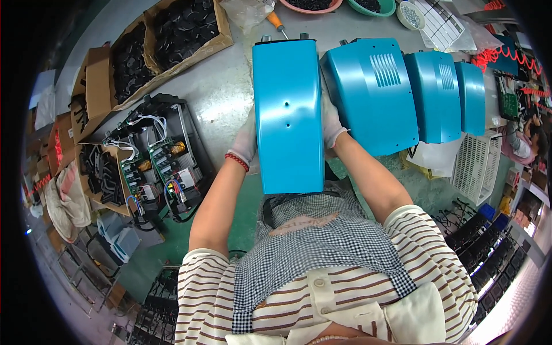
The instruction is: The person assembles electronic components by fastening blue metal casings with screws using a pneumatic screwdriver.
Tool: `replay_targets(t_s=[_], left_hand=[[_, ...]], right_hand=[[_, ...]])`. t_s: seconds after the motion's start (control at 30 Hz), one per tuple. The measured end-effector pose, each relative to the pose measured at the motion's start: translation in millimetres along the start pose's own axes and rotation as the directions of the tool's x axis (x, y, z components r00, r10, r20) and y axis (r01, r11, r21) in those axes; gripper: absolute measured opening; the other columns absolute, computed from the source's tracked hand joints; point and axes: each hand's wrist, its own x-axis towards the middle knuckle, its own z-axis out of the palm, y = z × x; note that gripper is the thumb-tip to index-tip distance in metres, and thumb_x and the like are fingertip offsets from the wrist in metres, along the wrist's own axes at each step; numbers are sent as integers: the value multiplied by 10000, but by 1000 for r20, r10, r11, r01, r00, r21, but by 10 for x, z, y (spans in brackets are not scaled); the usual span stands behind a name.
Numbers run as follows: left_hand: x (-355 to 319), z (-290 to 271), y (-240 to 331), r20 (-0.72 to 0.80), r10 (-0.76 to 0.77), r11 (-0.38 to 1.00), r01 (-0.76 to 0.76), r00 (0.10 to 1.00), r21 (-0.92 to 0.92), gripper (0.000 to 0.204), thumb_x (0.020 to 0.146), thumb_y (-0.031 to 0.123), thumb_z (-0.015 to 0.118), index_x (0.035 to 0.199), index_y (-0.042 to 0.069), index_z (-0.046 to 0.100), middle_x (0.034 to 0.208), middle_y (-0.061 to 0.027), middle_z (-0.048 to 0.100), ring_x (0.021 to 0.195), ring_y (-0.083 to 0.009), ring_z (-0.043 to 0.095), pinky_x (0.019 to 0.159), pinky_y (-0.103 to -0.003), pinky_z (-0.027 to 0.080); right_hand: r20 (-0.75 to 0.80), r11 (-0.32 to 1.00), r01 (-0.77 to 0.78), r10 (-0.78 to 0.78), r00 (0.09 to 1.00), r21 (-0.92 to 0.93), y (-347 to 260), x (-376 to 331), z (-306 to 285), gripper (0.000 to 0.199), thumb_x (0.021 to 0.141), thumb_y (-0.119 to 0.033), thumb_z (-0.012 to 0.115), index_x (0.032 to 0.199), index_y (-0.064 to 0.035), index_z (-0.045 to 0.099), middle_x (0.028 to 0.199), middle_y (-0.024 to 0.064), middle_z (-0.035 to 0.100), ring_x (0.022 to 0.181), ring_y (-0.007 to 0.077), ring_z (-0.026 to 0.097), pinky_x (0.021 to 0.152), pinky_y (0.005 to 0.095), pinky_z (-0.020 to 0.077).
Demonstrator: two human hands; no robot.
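The left grip [246, 140], in a pale glove with a red beaded bracelet at the wrist, bears against the left side of a teal casing [288, 152]. The right grip [332, 122], gloved too, presses the opposite side, so the casing is held between the two. Each is spread along a side wall (how far the fingers are open cannot be told, since the casing hides most of them). The casing lies directly between the grips, its long, smooth face up, with two small dark holes near the middle; its near end reaches past the table [221, 98] to the front of the checked apron [310, 241].

Just beside the right grip stands a slotted teal cover [371, 103], the nearest of three similar pieces in a row to the right. Beyond the casing's far end lies an orange-handled screwdriver [275, 21], near a pink bowl [333, 7] and a green bowl [386, 10] of dark parts. Left of the left grip sit open circuit assemblies [167, 152], with a cardboard box [225, 29] of black pieces behind them.
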Motion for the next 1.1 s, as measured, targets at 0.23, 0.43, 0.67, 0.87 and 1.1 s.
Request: replay_targets(t_s=[0.23,0.43,0.67,0.87,1.1], left_hand=[[-37,-91,28,39,25,994,-29,999,106,920,909,715,395,1524,46,251,1530,-226,295,1401,-345,296,1156,-407,258],[-231,-9,304,55,114,985,-120,992,123,930,927,707,347,1483,-35,274,1463,-271,371,1330,-309,398,1118,-373,326],[-79,-23,104,223,467,866,-493,855,77,788,966,594,382,1314,-108,467,1273,-244,554,1140,-287,540,1037,-382,409],[112,-102,-671,-33,655,729,-620,755,290,668,993,540,413,1411,20,438,1330,-193,534,1163,-284,531,1018,-346,423],[-417,344,249,-25,120,962,-123,992,-245,654,899,409,535,1423,41,397,1313,-150,518,1161,-258,534,1015,-340,439]], right_hand=[[16,991,90,-88,996,-99,-185,-88,116,583,976,-449,500,1276,48,548,1186,131,622,1049,213,595,930,290,470],[201,910,380,-409,890,167,3,157,80,585,986,-442,484,1362,7,483,1305,127,559,1155,219,535,1006,285,410],[362,893,229,-376,853,388,455,593,-146,555,1000,-413,450,1377,-6,466,1313,132,557,1162,235,534,1011,294,404],[228,902,-169,82,970,397,403,548,-40,501,999,-405,443,1162,42,601,1069,136,656,969,240,618,890,318,461],[268,877,-271,172,948,397,154,304,-137,470,1009,-408,401,1130,-10,620,1037,93,660,953,210,619,866,289,465]])
